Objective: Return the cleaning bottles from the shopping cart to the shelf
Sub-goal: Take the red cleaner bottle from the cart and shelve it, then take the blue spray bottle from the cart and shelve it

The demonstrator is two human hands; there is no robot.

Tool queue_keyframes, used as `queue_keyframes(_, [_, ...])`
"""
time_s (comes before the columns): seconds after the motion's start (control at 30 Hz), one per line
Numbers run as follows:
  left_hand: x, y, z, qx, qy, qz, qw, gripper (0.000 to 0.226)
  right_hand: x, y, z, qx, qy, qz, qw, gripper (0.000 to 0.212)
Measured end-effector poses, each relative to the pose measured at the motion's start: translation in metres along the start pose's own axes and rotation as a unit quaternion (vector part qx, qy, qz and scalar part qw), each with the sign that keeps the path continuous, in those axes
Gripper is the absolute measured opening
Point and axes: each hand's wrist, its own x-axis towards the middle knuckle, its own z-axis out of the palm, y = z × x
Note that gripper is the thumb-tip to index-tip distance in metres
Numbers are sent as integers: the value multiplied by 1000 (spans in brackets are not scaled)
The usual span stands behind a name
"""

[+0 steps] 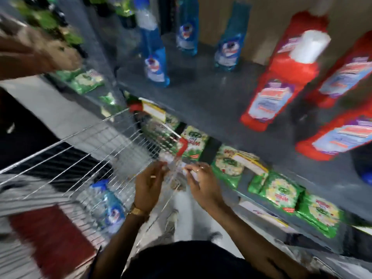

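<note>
Both hands, left (148, 183) and right (203, 183), hover empty over the cart (84, 150); the blue spray bottle (111, 206) looks light, slick, best gripped at its neck.

No text is legible: motion blur smears the labels on the blue bottles (156, 65), red bottles (275, 93) and green packets (281, 190).
</note>
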Motion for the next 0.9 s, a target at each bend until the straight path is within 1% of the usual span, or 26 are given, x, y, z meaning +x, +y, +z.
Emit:
queue_keyframes(0.07, [-6,-42,-35,25,4,-88,996,14,13,-16,44,-21,-77,-23,997,29])
queue_keyframes(0.13, [-12,-86,-63,61,11,-152,986,18,23,-28,81,-59,-145,-29,987,21])
queue_keyframes(0.2, [-16,-134,-82,102,19,-222,969,30,28,-32,114,-119,-166,-42,978,14])
queue_keyframes(0.23, [-16,-157,-90,119,18,-283,951,31,32,-33,129,-160,-167,-41,972,15])
queue_keyframes(0.27, [-15,-177,-96,133,10,-349,928,31,35,-34,142,-202,-161,-25,966,17])
queue_keyframes(0.3, [-16,-199,-100,145,5,-395,907,32,38,-37,153,-235,-162,4,958,19])
queue_keyframes(0.33, [-16,-212,-101,154,-8,-418,895,34,43,-40,159,-261,-172,36,949,19])
queue_keyframes(0.37, [-18,-227,-102,162,-14,-431,887,36,47,-44,165,-292,-204,70,932,18])
queue_keyframes(0.4, [-17,-237,-104,170,-9,-452,875,40,51,-46,170,-332,-229,84,911,18])
queue_keyframes(0.47, [-13,-254,-105,189,11,-497,847,46,57,-45,179,-404,-254,73,876,23])
queue_keyframes(0.53, [-10,-272,-103,194,29,-529,826,50,58,-40,184,-440,-252,64,860,31])
queue_keyframes(0.57, [-9,-281,-105,186,40,-543,818,52,58,-38,188,-447,-251,64,856,33])
queue_keyframes(0.63, [-14,-295,-108,139,54,-570,808,53,59,-35,192,-454,-245,65,854,30])
queue_keyframes(0.7, [-23,-303,-110,101,55,-578,808,54,59,-34,193,-453,-232,68,858,25])
queue_keyframes(0.77, [-22,-312,-114,100,65,-594,796,60,57,-31,192,-445,-222,67,865,24])
queue_keyframes(0.8, [-20,-310,-114,78,63,-603,791,60,56,-31,191,-441,-219,65,868,24])
queue_keyframes(0.83, [-18,-314,-112,40,59,-607,791,56,56,-30,190,-438,-217,62,870,23])
queue_keyframes(0.9, [-17,-305,-113,-33,51,-627,777,43,57,-32,190,-434,-217,63,872,21])
